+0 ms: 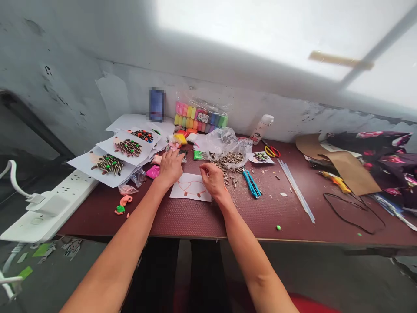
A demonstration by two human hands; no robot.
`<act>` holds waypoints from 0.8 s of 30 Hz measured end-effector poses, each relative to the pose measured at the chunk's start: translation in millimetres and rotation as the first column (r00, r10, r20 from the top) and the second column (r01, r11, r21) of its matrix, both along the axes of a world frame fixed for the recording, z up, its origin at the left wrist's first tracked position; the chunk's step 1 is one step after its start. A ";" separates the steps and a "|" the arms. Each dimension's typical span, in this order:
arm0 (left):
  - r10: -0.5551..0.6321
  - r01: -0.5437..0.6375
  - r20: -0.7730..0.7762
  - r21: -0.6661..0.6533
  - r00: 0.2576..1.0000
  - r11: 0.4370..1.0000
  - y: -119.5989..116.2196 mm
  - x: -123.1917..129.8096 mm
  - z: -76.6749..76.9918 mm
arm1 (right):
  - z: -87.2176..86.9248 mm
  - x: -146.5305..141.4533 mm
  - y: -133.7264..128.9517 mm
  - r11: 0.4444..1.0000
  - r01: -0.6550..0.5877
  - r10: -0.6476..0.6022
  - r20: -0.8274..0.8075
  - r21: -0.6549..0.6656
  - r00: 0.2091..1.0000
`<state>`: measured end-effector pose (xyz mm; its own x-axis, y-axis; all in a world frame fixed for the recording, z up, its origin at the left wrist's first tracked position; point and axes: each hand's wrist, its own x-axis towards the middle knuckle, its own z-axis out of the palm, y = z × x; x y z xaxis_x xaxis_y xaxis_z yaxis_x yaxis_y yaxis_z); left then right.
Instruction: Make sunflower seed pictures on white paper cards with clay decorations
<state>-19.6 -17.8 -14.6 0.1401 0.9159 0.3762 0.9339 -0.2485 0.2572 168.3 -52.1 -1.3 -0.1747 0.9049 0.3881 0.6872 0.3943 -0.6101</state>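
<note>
A white card [189, 187] with an orange outline and small brown spots lies on the dark red table between my hands. My left hand [171, 166], fingers spread and pointing forward, is at the card's upper left, beside pink clay packets [153, 172]. At the card's right edge, my right hand [212, 177] has its thumb and fingertips pinched together; what they hold, if anything, is too small to name. A pile of striped seeds [230, 163] lies just beyond my right hand, partly under a clear plastic bag [224, 141].
Left are stacked cards with seed hedgehogs [110, 164] and a white power strip [65, 191]. Behind stand coloured clay packs [198, 119], a phone [157, 104] and a white bottle [261, 129]. Rightward lie a blue cutter [251, 183], scissors [271, 151], glue sticks [296, 189] and a glue gun [339, 182].
</note>
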 end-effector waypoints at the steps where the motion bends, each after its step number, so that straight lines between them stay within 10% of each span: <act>1: 0.003 -0.004 -0.015 -0.050 1.000 0.999 5.1 -0.6 -0.4 | 0.0 -0.3 -0.4 1.000 0.000 0.000 0.004 0.003 1.000; 11: 0.055 -0.053 0.111 -0.023 0.992 0.998 19.3 -10.3 -8.7 | -1.2 -5.5 9.2 0.996 0.026 -0.027 -0.003 -0.090 1.000; 24: 0.171 -0.182 0.134 0.071 0.976 0.981 17.8 -22.1 -4.7 | 15.8 -73.9 68.0 0.951 0.189 -0.058 0.457 -0.246 0.887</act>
<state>-41.7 0.0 -19.3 -0.0746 0.8870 0.4557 0.9260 -0.1080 0.3618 94.4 15.9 14.5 -0.1472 0.9887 0.0293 0.9409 0.1491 -0.3042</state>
